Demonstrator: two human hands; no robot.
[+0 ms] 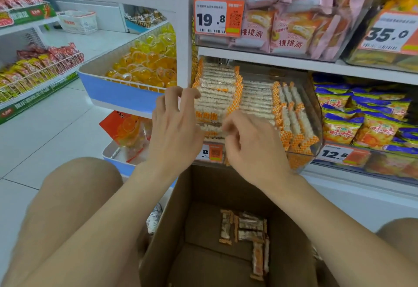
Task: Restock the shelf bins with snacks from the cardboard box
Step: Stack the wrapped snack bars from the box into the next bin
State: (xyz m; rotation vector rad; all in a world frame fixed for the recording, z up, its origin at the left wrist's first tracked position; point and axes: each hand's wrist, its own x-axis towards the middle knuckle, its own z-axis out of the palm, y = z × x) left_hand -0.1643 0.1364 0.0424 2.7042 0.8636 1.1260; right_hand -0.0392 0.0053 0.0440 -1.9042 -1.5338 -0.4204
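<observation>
- left hand point(174, 128) is seen raised at the left end of a stack of orange-checked snack packets point(217, 96); its fingers are curled round that end of the stack and the end is gripped.
- right hand point(253, 151) is seen at the lower right front of the same stack; its fingers are curled and motion-blurred, and whether a packet is pinched cannot be told.
- the stack is held on edge inside the clear bin point(316, 114) on the middle shelf; more packets of the same kind are stood upright in the right part of the bin.
- cardboard box point(203, 196) is placed open on the floor below the hands, between the person's knees; a few leftover packets point(248, 228) are lying on its bottom.
- pink pastry packs point(287, 33) are noted on the shelf above, blue-and-yellow bags point(362, 123) in the next bin to the right.
- yellow jelly cups point(147, 64) are noted in a blue-fronted basket to the left.
</observation>
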